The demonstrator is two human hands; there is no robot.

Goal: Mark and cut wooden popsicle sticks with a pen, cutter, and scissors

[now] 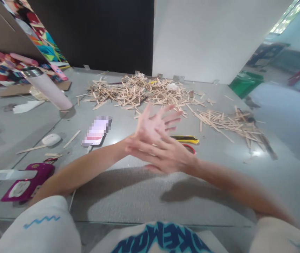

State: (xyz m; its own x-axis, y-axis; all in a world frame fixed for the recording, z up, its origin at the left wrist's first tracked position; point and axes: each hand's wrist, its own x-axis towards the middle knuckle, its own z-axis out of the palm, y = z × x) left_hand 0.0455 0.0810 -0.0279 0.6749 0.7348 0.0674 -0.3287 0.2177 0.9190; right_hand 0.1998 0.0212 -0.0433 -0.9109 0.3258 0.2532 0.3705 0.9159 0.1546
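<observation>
Both of my hands meet over the middle of the grey table. My left hand (151, 123) is turned palm up with its fingers spread, and nothing lies in it. Across its lower palm comes my right hand (165, 153), back upward, fingers stretched out and holding nothing. Just beyond my right hand lies a yellow and black utility knife (188, 139). A red ring-shaped thing (190, 148), partly hidden by that hand, sits beside the knife. To the left of my hands is a phone (97, 130) with a lit screen and a white cable.
A big heap of wooden sticks (136, 92) lies at the back, with a smaller pile (226, 123) at the right. On the left stand a pale pink bottle (48, 89), a white earbud case (51, 140) and a magenta pouch (31, 181). A green bin (246, 84) is beyond the table.
</observation>
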